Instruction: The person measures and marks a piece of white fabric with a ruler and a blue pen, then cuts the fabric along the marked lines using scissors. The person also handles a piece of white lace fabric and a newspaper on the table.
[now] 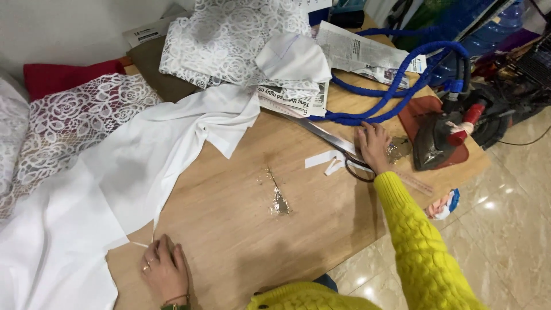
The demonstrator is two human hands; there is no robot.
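Observation:
My right hand point(373, 146), in a yellow knitted sleeve, rests on the dark handles of large scissors point(324, 138) that lie on the wooden table point(241, 224). Their long blades point up-left toward folded newspaper point(295, 103). Small white fabric scraps point(327, 161) lie just left of the handles. My left hand point(163, 270) lies flat on the table near the front edge, fingers apart, fingertips touching the corner of a large white cloth point(115, 189) that covers the table's left side.
White lace fabric point(229, 40) is piled at the back, and more lace point(69, 120) lies at left over red cloth. A blue cord point(396, 86) loops to an iron point(442, 138) on a red mat at right. A ruler point(416, 183) lies by the table edge.

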